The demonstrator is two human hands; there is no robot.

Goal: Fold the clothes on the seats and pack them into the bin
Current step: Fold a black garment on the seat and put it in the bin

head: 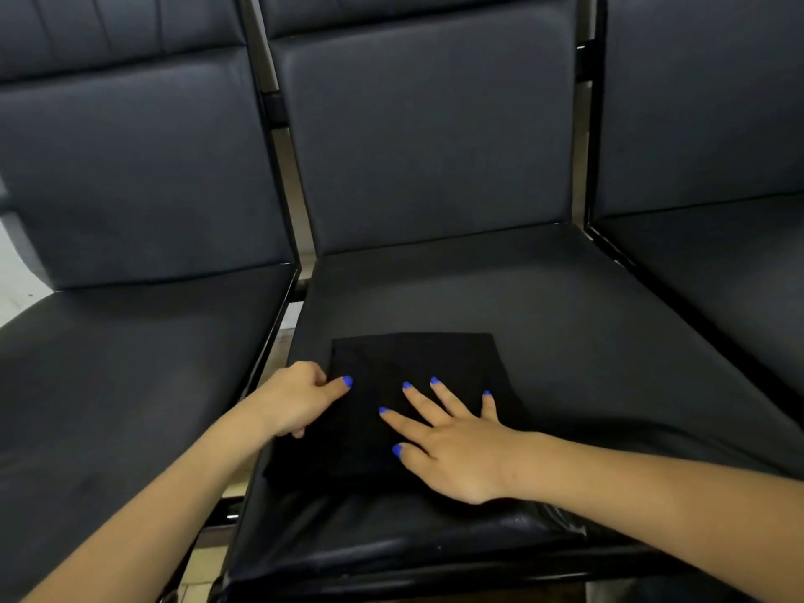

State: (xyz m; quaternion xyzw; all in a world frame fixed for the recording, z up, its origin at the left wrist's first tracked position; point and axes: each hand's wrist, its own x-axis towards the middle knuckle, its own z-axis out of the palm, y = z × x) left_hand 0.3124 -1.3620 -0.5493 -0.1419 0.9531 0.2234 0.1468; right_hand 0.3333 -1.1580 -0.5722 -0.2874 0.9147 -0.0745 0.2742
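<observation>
L hand (300, 396) fingers curled, hidden under black cloth (413, 363) edge.

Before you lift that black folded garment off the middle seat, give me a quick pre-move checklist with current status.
1. Black folded garment lies flat on the middle seat: ok.
2. Fold looks compact, far edge straight: ok; near edge blends into the seat, cannot tell.
3. Right hand rests flat on the garment, fingers spread, holding it down: ok.
4. Left hand grips the garment's left edge: thumb is on top, fingers underneath hidden, so cannot tell.
5. Bin in sight for packing: not ok, none visible in this view.
6. Other clothes on the neighbouring seats: none visible.
</observation>
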